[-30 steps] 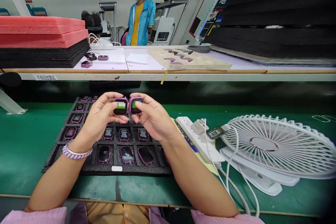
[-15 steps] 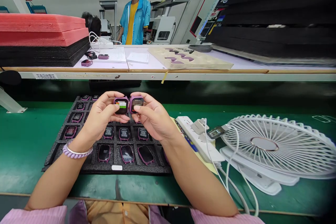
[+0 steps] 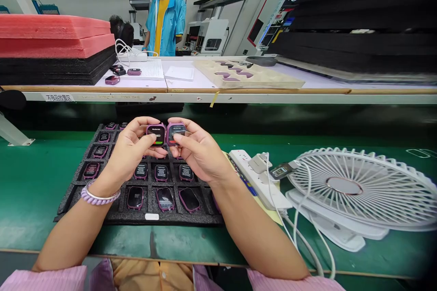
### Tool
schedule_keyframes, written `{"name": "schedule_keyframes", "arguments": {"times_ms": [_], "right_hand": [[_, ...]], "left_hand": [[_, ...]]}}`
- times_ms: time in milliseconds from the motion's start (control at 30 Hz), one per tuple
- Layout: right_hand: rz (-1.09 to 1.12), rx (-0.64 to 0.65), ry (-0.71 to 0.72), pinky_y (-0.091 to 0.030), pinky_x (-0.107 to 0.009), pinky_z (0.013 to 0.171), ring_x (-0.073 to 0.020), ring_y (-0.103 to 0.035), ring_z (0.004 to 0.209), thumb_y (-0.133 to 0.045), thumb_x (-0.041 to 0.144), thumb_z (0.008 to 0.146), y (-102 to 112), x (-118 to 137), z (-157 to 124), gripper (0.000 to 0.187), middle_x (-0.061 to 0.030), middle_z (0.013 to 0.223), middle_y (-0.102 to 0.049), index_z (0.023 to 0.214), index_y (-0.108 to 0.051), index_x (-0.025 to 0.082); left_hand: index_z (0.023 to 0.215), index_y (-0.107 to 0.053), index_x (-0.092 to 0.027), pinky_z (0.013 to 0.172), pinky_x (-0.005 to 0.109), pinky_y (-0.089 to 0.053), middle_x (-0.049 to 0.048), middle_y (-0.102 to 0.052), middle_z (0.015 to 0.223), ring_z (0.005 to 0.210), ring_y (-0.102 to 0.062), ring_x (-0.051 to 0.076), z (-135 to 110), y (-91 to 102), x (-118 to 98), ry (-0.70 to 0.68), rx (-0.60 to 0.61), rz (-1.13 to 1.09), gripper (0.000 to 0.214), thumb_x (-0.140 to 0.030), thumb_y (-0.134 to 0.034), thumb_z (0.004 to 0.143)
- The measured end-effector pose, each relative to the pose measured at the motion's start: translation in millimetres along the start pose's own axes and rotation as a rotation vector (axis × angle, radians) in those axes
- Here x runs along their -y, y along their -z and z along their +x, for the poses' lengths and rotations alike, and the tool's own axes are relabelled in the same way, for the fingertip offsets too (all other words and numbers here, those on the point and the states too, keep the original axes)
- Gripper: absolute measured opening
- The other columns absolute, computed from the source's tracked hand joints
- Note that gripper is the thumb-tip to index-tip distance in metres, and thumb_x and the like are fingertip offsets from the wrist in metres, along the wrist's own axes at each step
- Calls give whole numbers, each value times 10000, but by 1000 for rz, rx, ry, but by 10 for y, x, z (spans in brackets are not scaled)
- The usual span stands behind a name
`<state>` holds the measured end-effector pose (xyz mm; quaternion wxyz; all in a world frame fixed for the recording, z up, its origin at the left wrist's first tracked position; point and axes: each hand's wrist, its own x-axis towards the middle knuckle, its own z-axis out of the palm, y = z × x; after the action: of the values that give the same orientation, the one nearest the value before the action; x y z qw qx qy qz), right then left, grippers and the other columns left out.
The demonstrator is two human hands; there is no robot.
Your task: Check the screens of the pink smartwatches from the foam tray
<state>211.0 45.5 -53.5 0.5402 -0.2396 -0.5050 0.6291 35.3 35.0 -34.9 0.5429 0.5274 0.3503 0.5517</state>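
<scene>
My left hand [image 3: 131,152] holds a purple watch body [image 3: 156,134] with a lit dark screen, thumb on its lower edge. Beside it, my right hand [image 3: 198,152] grips a second purple watch body [image 3: 175,132], thumb across its screen. The two watches sit side by side, almost touching, above a black foam tray [image 3: 77,186]. Several more purple watch bodies [image 3: 165,199] lie in the tray's pockets, some with lit screens, some dark.
A white power strip [image 3: 254,177] with plugged cables lies right of the tray, beside a white fan [image 3: 358,188] lying flat. Behind is a shelf with red and black foam stacks [image 3: 54,50], papers and a tan tray [image 3: 247,75]. A person in a blue jacket [image 3: 165,20] stands beyond.
Both watch screens have changed from green and white to dark with text. My hands have stayed nearly in place. The person behind has moved left.
</scene>
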Motion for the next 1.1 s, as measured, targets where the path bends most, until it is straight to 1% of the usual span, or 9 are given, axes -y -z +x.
{"name": "schedule_keyframes", "arguments": {"times_ms": [200,333,567,700,833,900,967,1033,1100], "right_hand": [[-6,-10,-2,-518,-271,597,-125,-585,627,-851,263,741,6,-10,-6,479,0,931,-662,1167,-637,217],[14,-6,-2,-509,-251,596,-115,-593,620,-839,238,735,7,-16,-3,469,3,923,-667,1157,-639,207],[0,-4,4,-520,-273,586,-120,-570,618,-866,345,784,23,-48,21,450,-3,936,-652,1152,-641,218],[11,0,4,-529,-269,611,-119,-582,630,-836,256,745,27,-47,8,473,8,928,-657,1175,-641,226],[27,-10,5,-532,-252,631,-119,-608,647,-763,173,689,36,-40,17,514,18,917,-672,1185,-639,227],[20,-20,3,-548,-253,647,-124,-622,669,-760,166,688,45,-37,33,535,10,960,-682,1203,-633,235],[3,-16,1,-577,-265,694,-142,-655,740,-792,173,706,43,-29,30,576,-8,1036,-688,1252,-624,250],[-32,20,6,-601,-282,756,-163,-684,818,-832,198,756,11,-8,-26,624,-23,1084,-682,1334,-605,269],[-92,84,20,-615,-300,794,-171,-698,837,-830,235,847,-55,36,-153,626,-26,1083,-673,1419,-582,298]], "left_hand": [[1108,-593,-174,594,243,-672,-19,-697,890,585,-752,153,3,13,-6,3,15,-3,387,-219,-720,744],[1107,-594,-170,598,239,-669,-14,-703,904,596,-756,154,9,17,2,6,16,8,400,-196,-707,724],[1124,-592,-164,600,239,-667,-20,-704,894,600,-756,157,0,9,-5,10,17,16,429,-208,-707,712],[1137,-592,-167,613,241,-666,-11,-700,921,611,-755,151,11,30,2,7,5,10,437,-213,-713,720],[1177,-601,-191,654,237,-659,15,-692,1061,648,-742,120,-48,-8,-33,-43,11,-2,475,-170,-754,728],[1191,-614,-211,701,210,-640,22,-690,1103,717,-724,100,-166,-64,-96,-81,61,-33,515,-107,-794,720],[1201,-640,-236,725,178,-607,24,-693,1105,796,-695,96,-349,-120,-183,-59,193,-116,568,-45,-835,703],[1218,-672,-272,682,155,-566,16,-693,1066,804,-671,100,-561,-149,-277,66,411,-264,608,-38,-877,694],[1247,-697,-311,661,153,-534,11,-689,992,779,-668,103,-755,-141,-362,231,610,-407,592,-109,-907,732]]}}
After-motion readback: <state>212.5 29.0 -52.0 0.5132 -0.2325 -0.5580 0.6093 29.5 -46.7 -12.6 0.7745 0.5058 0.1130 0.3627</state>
